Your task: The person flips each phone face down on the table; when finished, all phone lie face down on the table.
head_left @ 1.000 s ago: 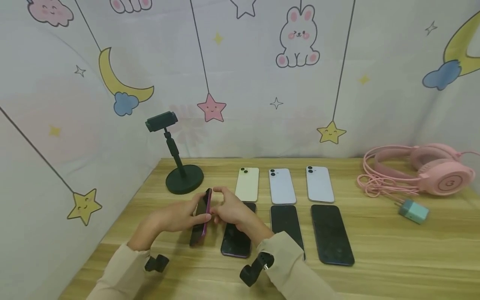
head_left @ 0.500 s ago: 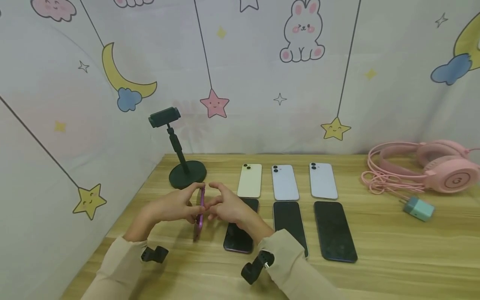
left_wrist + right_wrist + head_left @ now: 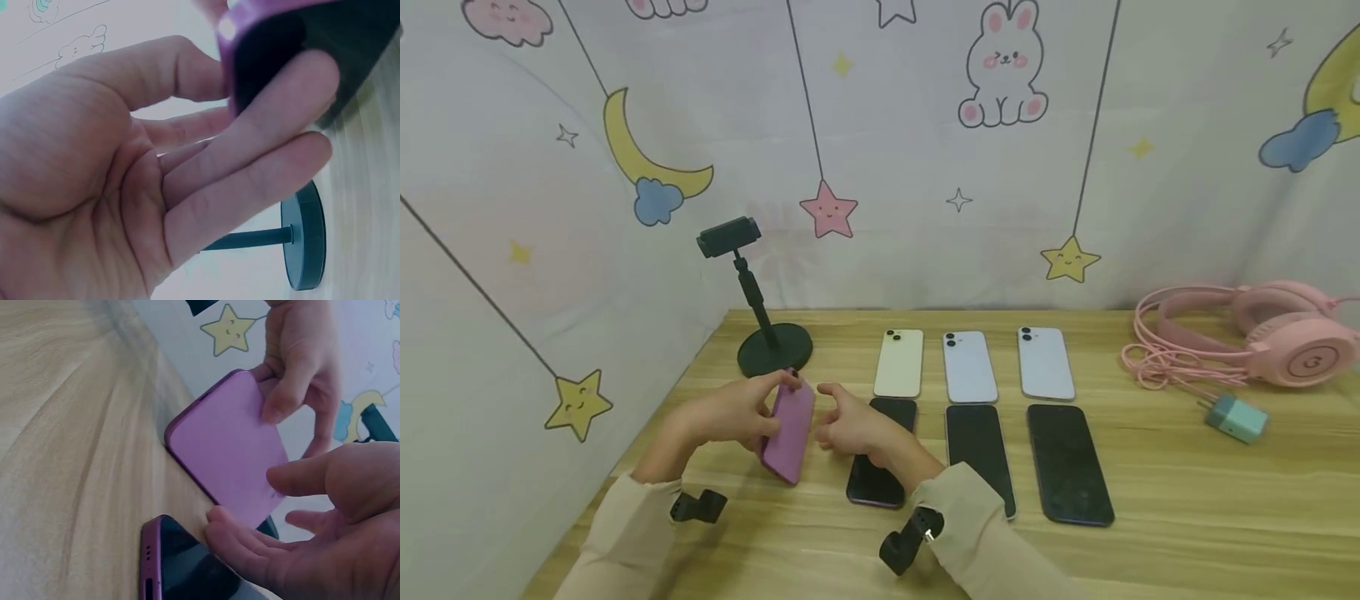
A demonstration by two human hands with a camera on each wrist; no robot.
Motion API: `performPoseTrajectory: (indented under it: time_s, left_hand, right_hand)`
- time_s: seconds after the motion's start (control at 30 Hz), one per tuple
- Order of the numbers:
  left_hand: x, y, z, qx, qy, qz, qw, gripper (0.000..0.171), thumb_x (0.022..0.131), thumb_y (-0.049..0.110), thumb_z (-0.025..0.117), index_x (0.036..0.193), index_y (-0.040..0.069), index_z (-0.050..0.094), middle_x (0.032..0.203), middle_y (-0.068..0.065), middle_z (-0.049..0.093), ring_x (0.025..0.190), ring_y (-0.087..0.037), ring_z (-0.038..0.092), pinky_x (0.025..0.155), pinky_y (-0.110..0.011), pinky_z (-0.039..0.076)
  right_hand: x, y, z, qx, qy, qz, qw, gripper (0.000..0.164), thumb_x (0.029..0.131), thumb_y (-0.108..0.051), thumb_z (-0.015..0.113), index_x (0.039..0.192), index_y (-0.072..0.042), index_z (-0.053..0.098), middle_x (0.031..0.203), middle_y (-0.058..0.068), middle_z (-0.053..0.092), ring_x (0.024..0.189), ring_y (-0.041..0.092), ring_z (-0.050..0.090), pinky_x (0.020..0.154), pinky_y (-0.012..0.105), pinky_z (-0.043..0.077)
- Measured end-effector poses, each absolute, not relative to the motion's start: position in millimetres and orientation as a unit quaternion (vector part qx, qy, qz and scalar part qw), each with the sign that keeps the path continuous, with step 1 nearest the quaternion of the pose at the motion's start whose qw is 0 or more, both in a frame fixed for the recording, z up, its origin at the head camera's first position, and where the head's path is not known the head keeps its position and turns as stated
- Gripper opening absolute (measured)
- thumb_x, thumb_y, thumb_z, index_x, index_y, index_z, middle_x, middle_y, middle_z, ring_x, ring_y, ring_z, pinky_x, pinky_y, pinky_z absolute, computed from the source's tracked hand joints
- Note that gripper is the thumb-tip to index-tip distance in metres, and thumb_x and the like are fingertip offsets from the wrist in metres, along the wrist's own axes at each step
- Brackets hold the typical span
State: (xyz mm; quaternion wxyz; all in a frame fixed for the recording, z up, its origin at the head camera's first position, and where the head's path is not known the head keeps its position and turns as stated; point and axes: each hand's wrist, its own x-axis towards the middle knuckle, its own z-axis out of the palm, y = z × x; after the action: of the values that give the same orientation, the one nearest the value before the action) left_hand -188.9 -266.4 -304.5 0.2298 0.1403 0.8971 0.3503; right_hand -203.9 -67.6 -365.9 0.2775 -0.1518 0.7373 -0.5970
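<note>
While the left hand (image 3: 733, 412) pinches the pink phone (image 3: 792, 429), tilted in front of the stand (image 3: 752, 292), the right hand (image 3: 859, 423), holding nothing, hovers loosely to the stand's right. Probably stiff, slick and fragile, the phone is best held by its long edges.

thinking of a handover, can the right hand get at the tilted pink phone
Probably yes: the right hand is close beside the pink phone, and nothing visible stands between them.
</note>
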Motion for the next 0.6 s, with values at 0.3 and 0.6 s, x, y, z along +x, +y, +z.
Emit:
performPoseTrajectory:
  time_s: [0.3, 0.6]
  left_hand:
    - [-192.0, -268.7, -309.4, 0.176, 0.927, 0.251, 0.216, 0.051, 0.087, -0.002, 0.068, 0.136, 0.005, 0.054, 0.068, -0.001, 0.047, 0.062, -0.013, 0.049, 0.059, -0.028, 0.044]
    - [-193.3, -266.0, -318.1, 0.202, 0.940, 0.163, 0.221, 0.052, 0.086, 0.013, 0.076, 0.135, 0.012, 0.060, 0.109, -0.011, 0.062, 0.082, -0.018, 0.053, 0.070, -0.033, 0.045]
  right_hand:
    - [-201.3, -68.2, -361.9, -0.146, 0.721, -0.598, 0.317, 0.074, 0.092, 0.006, 0.061, 0.155, -0.011, 0.028, 0.113, 0.018, 0.048, 0.095, 0.028, 0.064, 0.085, 0.046, 0.054]
    - [-199.7, -65.8, -359.8, -0.126, 0.726, -0.593, 0.325, 0.072, 0.092, 0.006, 0.062, 0.154, -0.014, 0.031, 0.133, 0.026, 0.043, 0.101, 0.031, 0.062, 0.087, 0.049, 0.054]
